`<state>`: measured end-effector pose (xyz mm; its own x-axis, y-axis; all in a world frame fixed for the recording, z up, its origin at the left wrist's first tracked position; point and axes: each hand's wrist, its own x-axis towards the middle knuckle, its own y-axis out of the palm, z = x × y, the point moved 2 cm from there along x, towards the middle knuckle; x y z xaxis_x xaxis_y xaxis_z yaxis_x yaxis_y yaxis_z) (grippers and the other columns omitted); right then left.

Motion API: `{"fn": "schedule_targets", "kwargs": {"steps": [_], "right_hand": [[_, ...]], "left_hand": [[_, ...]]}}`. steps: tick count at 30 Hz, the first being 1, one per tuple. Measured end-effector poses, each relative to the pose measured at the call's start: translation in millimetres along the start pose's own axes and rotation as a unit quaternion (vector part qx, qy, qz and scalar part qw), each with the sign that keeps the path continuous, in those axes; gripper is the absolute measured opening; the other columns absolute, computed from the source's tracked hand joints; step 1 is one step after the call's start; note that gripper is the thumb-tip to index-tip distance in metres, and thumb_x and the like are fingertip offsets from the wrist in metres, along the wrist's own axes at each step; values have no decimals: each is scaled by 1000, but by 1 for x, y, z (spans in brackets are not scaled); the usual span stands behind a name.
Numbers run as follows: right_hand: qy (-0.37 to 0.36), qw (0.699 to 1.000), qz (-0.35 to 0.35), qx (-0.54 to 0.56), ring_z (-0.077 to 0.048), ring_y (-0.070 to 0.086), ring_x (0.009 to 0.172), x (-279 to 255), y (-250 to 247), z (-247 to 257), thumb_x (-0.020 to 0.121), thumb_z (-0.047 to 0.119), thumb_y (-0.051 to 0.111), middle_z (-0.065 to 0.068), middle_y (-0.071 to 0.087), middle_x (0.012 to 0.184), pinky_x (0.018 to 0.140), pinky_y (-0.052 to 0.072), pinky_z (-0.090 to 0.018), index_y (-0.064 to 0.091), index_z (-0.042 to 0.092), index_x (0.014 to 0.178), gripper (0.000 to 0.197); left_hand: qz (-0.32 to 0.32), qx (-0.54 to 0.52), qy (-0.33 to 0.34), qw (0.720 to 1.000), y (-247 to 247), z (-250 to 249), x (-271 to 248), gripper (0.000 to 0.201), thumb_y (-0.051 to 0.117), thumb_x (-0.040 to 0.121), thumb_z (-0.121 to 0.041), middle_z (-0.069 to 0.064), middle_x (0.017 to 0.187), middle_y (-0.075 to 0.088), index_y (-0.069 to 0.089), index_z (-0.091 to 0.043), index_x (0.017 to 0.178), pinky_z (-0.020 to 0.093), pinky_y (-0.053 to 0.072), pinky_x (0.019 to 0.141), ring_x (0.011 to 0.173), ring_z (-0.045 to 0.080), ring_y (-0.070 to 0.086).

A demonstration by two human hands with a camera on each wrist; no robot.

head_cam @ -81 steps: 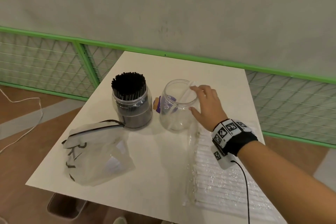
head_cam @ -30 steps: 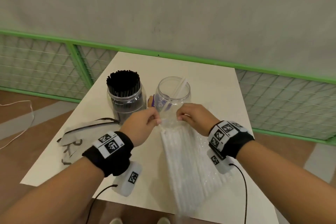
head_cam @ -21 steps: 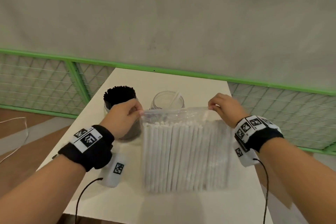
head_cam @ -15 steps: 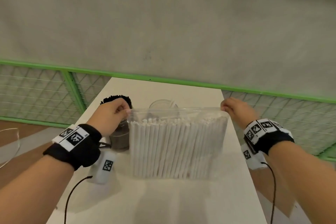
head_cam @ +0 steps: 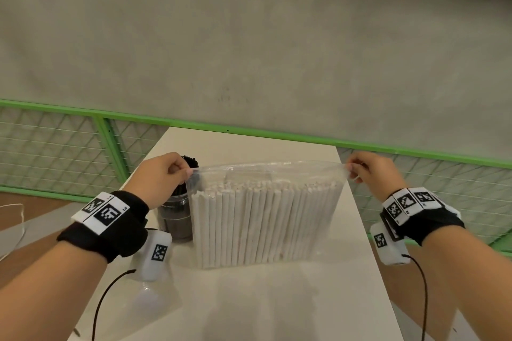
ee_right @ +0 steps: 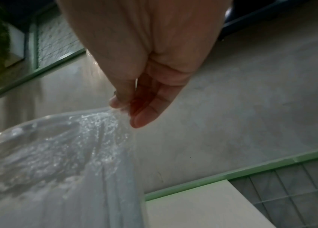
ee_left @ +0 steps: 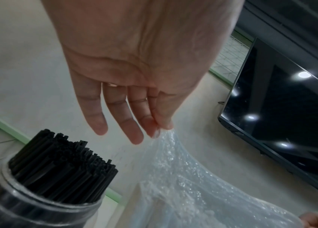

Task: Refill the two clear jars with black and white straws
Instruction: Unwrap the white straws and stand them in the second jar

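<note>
Only the head view shows the whole bag [head_cam: 264, 213] of white straws [head_cam: 263, 227] upright over the table [head_cam: 249, 299]; left hand [head_cam: 159, 177] and right hand [head_cam: 370, 171] each pinch a top corner. The left wrist view shows black straws [ee_left: 62, 166] filling one jar [ee_left: 37, 206]. The bag hides what may be a second jar. A screen [ee_left: 282, 123] is mounted beyond.
</note>
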<state>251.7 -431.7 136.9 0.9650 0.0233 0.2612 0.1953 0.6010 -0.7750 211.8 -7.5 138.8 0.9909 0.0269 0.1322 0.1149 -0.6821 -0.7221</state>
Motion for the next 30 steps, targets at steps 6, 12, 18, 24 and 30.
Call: {"fn": "schedule_targets", "kwargs": {"steps": [6,12,18,24,30], "right_hand": [[15,996,-49,79,0,61,57,4,-5,-5,91,1,58,-6,65,73,59,47,-5,63,15,84,17],[-1,997,-52,52,-2,58,57,-2,-2,1,92,0,55,-3,62,72,59,45,-6,61,15,83,18],[-34,994,-76,-63,-26,58,82,-1,4,-2,91,4,58,-5,59,87,70,37,-26,64,6,92,7],[-228,948,5,-222,-28,45,126,-21,34,25,84,39,54,0,58,128,105,34,-51,54,20,126,46],[-256,905,18,-339,-29,59,85,-14,61,27,55,15,87,0,60,86,80,46,-47,69,23,100,49]], "left_hand": [[-32,-7,12,999,-3,-4,3,3,65,87,-25,-5,86,67,63,-25,85,30,48,76,87,18,62],[43,227,190,954,39,-48,12,40,64,78,-53,-12,130,45,57,-43,116,41,33,102,121,18,40],[-52,301,235,923,55,-56,22,8,72,75,-23,-2,93,59,65,-24,73,39,40,76,86,25,53],[-82,303,302,900,65,-51,15,23,72,66,-7,-8,66,60,56,-22,71,35,40,67,69,24,57],[-72,303,316,896,78,-47,4,35,74,61,0,-8,74,63,66,-24,84,34,42,68,66,21,58]]}}
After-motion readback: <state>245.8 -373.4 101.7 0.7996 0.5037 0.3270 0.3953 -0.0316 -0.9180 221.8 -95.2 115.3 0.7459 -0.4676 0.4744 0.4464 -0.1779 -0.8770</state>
